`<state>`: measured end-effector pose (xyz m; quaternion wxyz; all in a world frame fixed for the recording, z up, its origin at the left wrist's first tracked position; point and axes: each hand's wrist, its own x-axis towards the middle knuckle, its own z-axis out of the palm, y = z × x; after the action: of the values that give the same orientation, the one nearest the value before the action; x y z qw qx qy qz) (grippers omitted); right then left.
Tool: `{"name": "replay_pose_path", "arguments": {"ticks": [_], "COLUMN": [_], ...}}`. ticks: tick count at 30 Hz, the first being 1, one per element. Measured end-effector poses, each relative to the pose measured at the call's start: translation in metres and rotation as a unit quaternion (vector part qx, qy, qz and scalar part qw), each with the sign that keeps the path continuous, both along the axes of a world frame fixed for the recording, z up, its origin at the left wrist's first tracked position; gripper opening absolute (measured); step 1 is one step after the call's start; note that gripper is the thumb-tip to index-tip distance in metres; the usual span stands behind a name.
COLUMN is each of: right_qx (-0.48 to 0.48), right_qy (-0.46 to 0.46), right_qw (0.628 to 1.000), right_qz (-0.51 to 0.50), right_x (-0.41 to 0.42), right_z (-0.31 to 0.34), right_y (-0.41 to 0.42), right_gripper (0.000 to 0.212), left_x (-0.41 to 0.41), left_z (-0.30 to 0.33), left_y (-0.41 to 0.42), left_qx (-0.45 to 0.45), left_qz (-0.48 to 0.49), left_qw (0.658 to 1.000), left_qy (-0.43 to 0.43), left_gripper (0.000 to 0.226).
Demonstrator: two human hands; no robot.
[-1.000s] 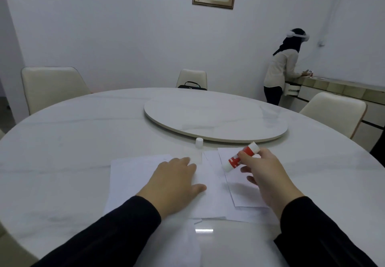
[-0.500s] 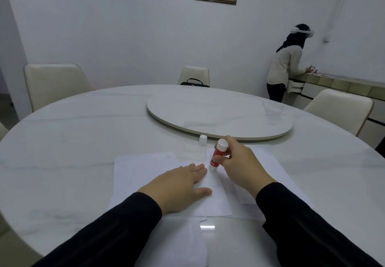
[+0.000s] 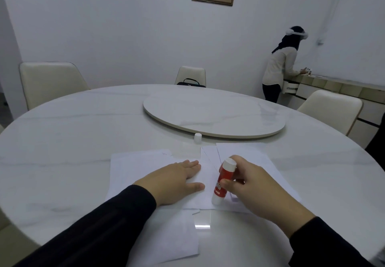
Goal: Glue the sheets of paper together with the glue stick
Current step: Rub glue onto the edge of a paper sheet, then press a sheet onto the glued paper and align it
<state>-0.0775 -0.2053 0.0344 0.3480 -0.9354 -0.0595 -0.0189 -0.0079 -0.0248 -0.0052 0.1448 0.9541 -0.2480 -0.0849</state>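
Several white paper sheets lie overlapped on the round marble table [image 3: 62, 133]. My left hand [image 3: 175, 181] presses flat on the left sheet [image 3: 133, 166], fingers spread. My right hand [image 3: 256, 191] grips a red and white glue stick [image 3: 223, 180], held nearly upright with its lower tip touching the paper near the sheets' overlapping edge. A right sheet [image 3: 250, 152] lies partly under my right hand. Another sheet [image 3: 173, 237] lies closer to me, under my left sleeve. The glue stick's white cap [image 3: 197, 137] stands alone beyond the papers.
A large turntable [image 3: 214, 117] occupies the table's middle, just behind the cap. Cream chairs stand around the table, one with a black bag [image 3: 190, 82]. A person [image 3: 281, 67] stands at a counter at the far right, back turned.
My right hand has drawn the glue stick toward me along the paper's edge, from the far end to the near end. My left hand stays pressed on the sheet.
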Motion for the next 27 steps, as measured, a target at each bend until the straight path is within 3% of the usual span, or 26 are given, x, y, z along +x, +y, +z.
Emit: {"name": "replay_pose_path", "arguments": {"ticks": [4, 6, 9, 13, 15, 19, 24, 27], "right_qx": [0.054, 0.206, 0.475, 0.620, 0.644, 0.576, 0.348, 0.240], "right_qy": [0.026, 0.028, 0.001, 0.001, 0.018, 0.003, -0.067, -0.082], "right_qw": [0.998, 0.978, 0.880, 0.785, 0.763, 0.815, 0.934, 0.965], "right_qz": [0.021, 0.030, 0.022, -0.016, -0.052, -0.058, -0.049, -0.069], "right_x": [-0.012, -0.014, -0.012, 0.016, 0.040, 0.083, 0.121, 0.144], "right_z": [0.002, 0.009, 0.029, 0.041, 0.038, 0.028, 0.008, -0.008], "right_y": [-0.006, -0.012, -0.024, -0.027, -0.020, 0.004, 0.047, 0.060], "right_gripper": [0.011, 0.010, 0.012, 0.013, 0.008, 0.039, 0.036, 0.029], "left_x": [0.000, 0.000, -0.001, -0.002, -0.002, 0.000, 0.003, 0.002], "left_z": [0.000, -0.001, 0.000, -0.001, -0.002, -0.005, -0.005, -0.002], "left_y": [0.000, 0.001, 0.002, -0.002, -0.005, -0.006, -0.003, -0.003], "left_qx": [-0.002, -0.011, -0.027, -0.024, -0.029, -0.044, -0.080, -0.091], "left_qz": [0.002, 0.001, 0.006, 0.001, -0.007, -0.020, -0.017, -0.019], "left_qw": [1.000, 1.000, 1.000, 1.000, 0.999, 0.998, 0.994, 0.990], "left_qy": [0.001, 0.000, -0.002, -0.016, -0.022, -0.039, -0.075, -0.104], "left_gripper": [0.068, 0.068, 0.066, 0.064, 0.064, 0.059, 0.053, 0.048]}}
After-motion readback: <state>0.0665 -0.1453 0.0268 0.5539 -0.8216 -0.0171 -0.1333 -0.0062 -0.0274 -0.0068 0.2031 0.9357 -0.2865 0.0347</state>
